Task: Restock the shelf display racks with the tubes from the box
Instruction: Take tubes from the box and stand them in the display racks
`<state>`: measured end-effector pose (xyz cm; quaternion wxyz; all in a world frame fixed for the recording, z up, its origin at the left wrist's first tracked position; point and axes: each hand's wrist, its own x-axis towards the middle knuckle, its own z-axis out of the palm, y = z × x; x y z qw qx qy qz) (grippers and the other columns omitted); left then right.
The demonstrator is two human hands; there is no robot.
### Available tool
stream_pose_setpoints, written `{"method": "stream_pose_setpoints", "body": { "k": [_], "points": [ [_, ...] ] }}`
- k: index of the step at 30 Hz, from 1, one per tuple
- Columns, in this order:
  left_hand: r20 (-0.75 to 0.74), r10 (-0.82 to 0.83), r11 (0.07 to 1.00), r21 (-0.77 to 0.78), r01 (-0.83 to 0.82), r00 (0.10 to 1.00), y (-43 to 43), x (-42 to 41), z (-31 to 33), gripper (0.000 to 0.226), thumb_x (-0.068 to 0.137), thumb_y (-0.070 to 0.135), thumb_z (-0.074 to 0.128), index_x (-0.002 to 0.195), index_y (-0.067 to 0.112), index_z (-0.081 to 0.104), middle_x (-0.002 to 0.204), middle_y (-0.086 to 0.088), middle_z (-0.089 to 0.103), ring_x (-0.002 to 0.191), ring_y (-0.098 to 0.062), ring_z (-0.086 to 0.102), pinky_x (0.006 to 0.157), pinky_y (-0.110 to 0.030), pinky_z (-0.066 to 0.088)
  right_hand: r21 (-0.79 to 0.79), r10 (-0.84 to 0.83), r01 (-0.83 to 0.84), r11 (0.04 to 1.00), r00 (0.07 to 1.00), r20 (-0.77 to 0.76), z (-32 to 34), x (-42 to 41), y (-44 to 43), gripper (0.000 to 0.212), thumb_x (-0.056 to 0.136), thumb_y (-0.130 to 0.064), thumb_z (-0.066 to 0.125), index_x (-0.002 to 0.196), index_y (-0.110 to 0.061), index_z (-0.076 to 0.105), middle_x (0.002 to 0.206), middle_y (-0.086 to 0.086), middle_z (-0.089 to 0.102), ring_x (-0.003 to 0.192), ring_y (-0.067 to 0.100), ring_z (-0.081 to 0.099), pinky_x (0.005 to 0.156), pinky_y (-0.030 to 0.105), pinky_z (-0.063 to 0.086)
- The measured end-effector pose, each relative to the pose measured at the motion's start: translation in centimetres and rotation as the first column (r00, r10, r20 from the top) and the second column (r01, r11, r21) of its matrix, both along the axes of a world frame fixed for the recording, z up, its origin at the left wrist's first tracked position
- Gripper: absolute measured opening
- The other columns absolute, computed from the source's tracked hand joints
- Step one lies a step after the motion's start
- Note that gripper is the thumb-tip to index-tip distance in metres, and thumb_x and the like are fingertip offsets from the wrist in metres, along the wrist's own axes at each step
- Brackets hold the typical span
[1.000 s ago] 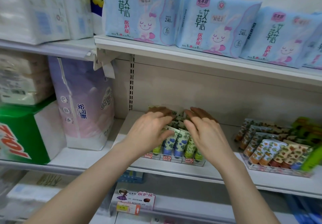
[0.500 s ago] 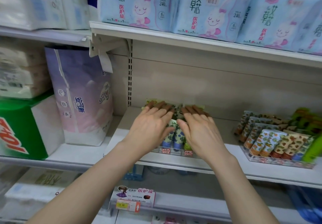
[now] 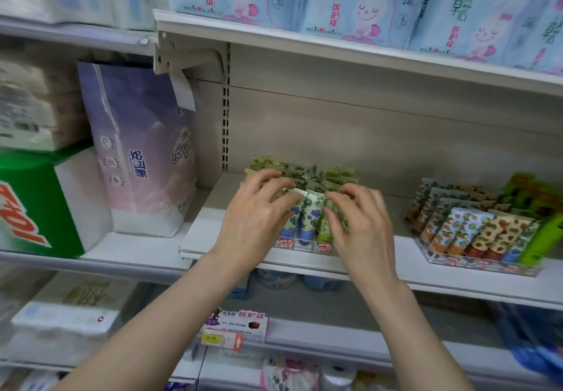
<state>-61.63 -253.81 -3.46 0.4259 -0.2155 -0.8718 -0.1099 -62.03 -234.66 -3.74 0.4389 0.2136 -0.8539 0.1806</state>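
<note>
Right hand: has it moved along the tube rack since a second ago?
Yes. The right hand has drawn back from the rear flower-patterned tubes to the front row of the clear plastic rack.

Entry: two forearms (image 3: 170,314), bare along all the length that shows, cloth nowhere on them. Left grip (image 3: 259,223) and right grip (image 3: 362,229): bare hands with slender fingers. Nails too blurred to tell their finish.
</note>
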Motion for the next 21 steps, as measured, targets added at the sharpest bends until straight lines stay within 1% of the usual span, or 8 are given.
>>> {"method": "stream_pose_setpoints", "body": {
  "k": [8, 14, 17, 20, 21],
  "points": [
    [-0.042, -0.028, 0.999, 0.019, 0.029, 0.999, 0.6, 1.0, 0.4, 0.018, 0.083, 0.016, 0.071, 0.102, 0.014, 0.073, 0.112, -0.004, 0.066, 0.114, -0.030, 0.052, 0.092, -0.039, 0.046, -0.058, -0.003, 0.001, 0.998, 1.000, -0.031, 0.9, 1.1, 0.9, 0.022, 0.086, -0.010, 0.070, 0.108, -0.008, 0.071, 0.109, 0.007, 0.062, 0.101, 0.023, 0.052, 0.084, 0.034, 0.046],
    [-0.070, -0.043, 0.999, 0.005, 0.043, 0.997, 1.5, 2.3, 0.4, 0.019, 0.081, 0.012, 0.072, 0.100, 0.013, 0.073, 0.108, -0.004, 0.067, 0.111, -0.031, 0.053, 0.087, -0.040, 0.048, -0.059, -0.019, 0.017, 0.998, 0.999, -0.031, 0.9, 2.3, 2.0, 0.023, 0.085, -0.009, 0.072, 0.107, -0.007, 0.071, 0.109, 0.007, 0.062, 0.101, 0.021, 0.051, 0.085, 0.031, 0.044],
    [-0.075, -0.041, 0.999, 0.020, 0.042, 0.996, 1.8, 3.1, 0.6, 0.015, 0.084, 0.015, 0.070, 0.099, 0.014, 0.074, 0.105, -0.003, 0.068, 0.107, -0.030, 0.056, 0.084, -0.041, 0.048, -0.070, -0.024, 0.021, 0.997, 0.999, -0.037, 1.5, 3.3, 3.0, 0.022, 0.086, -0.010, 0.070, 0.108, -0.007, 0.071, 0.108, 0.007, 0.062, 0.100, 0.022, 0.052, 0.084, 0.031, 0.044],
    [-0.097, -0.035, 0.996, 0.076, 0.043, 0.995, 2.3, 4.0, 1.1, 0.011, 0.090, 0.021, 0.065, 0.095, 0.015, 0.074, 0.098, 0.000, 0.068, 0.098, -0.027, 0.058, 0.080, -0.039, 0.046, -0.118, -0.027, 0.022, 0.993, 0.999, -0.045, 3.1, 4.8, 4.1, 0.022, 0.088, -0.010, 0.068, 0.110, -0.008, 0.070, 0.109, 0.008, 0.062, 0.100, 0.023, 0.054, 0.087, 0.024, 0.040],
    [-0.113, -0.033, 0.994, 0.097, 0.044, 0.993, 2.4, 4.5, 1.5, 0.012, 0.091, 0.023, 0.064, 0.093, 0.016, 0.074, 0.096, 0.000, 0.068, 0.095, -0.026, 0.058, 0.078, -0.038, 0.045, -0.149, -0.031, 0.021, 0.989, 0.997, -0.068, 3.9, 5.6, 4.8, 0.022, 0.089, -0.010, 0.067, 0.111, -0.008, 0.069, 0.109, 0.008, 0.062, 0.100, 0.022, 0.056, 0.088, 0.021, 0.038]
  ]
}}
